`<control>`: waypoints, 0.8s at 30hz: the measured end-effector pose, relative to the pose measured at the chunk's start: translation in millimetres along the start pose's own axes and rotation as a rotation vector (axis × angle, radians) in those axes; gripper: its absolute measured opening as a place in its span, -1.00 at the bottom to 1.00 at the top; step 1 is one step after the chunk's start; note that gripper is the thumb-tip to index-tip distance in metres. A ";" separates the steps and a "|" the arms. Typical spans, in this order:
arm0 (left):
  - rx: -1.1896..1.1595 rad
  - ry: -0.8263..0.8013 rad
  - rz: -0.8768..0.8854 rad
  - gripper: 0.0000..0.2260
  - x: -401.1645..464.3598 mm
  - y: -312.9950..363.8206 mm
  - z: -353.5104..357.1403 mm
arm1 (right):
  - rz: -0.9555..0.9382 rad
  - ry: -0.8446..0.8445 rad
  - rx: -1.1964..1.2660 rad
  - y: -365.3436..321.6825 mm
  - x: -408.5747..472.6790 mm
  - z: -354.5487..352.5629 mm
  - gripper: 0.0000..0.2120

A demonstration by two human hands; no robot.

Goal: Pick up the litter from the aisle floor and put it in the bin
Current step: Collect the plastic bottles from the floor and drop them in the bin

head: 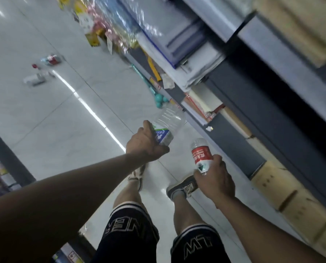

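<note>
I see my left grip (146, 144) closed around a clear ribbed plastic bottle (168, 124), my right grip (214, 179) clasping a red-labelled bottle (201, 154), more litter (42, 70) far ahead on the glossy floor (44, 114)

The floor (44, 114) is glossy, smooth tile. Both bottles (169, 120) (201, 154) are clear plastic with glossy labels. Cardboard boxes (283, 192) look matt.
</note>
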State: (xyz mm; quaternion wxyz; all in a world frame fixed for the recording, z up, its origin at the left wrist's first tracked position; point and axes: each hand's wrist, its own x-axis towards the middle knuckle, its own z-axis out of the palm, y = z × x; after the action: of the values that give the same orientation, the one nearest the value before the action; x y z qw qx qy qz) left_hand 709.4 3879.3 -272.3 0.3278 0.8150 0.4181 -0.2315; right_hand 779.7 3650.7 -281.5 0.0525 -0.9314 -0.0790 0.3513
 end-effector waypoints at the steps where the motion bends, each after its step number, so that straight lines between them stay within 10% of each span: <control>1: -0.011 0.003 0.015 -0.30 -12.0 6.4 -15.6 | -0.005 0.005 -0.004 -3.1 -14.4 -13.6 -0.32; 13: 0.222 -0.012 0.499 -0.26 -110.3 58.9 -136.4 | 0.163 0.265 0.177 -30.3 -178.1 -100.7 -0.28; 24: 0.505 -0.045 0.980 -0.20 -205.5 127.3 -105.8 | 0.500 0.494 0.618 28.9 -332.8 -61.1 -0.26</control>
State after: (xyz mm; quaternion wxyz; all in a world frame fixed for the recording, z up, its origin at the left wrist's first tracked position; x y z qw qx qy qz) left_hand 714.7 3792.0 -23.3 0.2006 0.9623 -0.0859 -0.1623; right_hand 576.9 3558.5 -25.2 0.2585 -0.9183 0.2712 0.1279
